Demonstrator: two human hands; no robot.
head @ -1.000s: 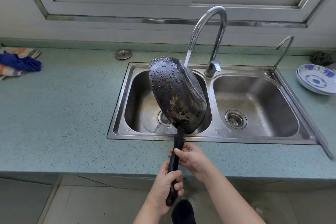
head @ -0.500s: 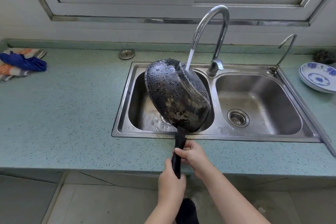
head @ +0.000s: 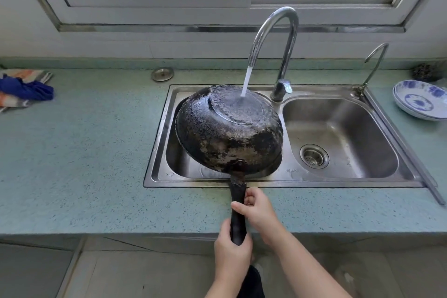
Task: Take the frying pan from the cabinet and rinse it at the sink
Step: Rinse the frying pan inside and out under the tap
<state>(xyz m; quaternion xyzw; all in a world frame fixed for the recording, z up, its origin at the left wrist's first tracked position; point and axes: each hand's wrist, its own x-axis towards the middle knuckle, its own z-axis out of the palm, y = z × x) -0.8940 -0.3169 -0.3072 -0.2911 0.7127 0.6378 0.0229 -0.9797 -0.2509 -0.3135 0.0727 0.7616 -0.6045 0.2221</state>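
Right now both hands are closed round the one handle (head: 237, 195), stacked along it. The left hand (head: 232, 253) wraps the butt end, nearest the body and just off the front edge of the desk (head: 72, 152). The right hand (head: 260, 213) grips further up, thumb laid across the black shaft, and so sits nearer the bowl.

From there the handle runs almost straight away from the person, over the front lip of the sink (head: 154, 159). That line is the long axis of the frying pan (head: 229, 138): butt toward the body, bowl away from it. The pan is held over the left basin (head: 183, 164) and covers most of it. It is turned bottom-up, its charred underside facing the camera. How steeply it tilts I cannot tell.

The faucet (head: 274, 29) arches over from behind the sink. Its stream (head: 247, 80) lands on the far right part of the base and sheets over the flat disc there. The inside of the bowl faces down into the basin and cannot be seen.

Because the water falls at a fixed spot beyond both hands, I judge that any further rinsing turns on rolling the handle about this near-to-far axis, or on pushing and pulling along it. The right hand, nearer the weight, looks best placed to steer, and the left to twist. The right basin (head: 338, 133) lies just beside the pan.
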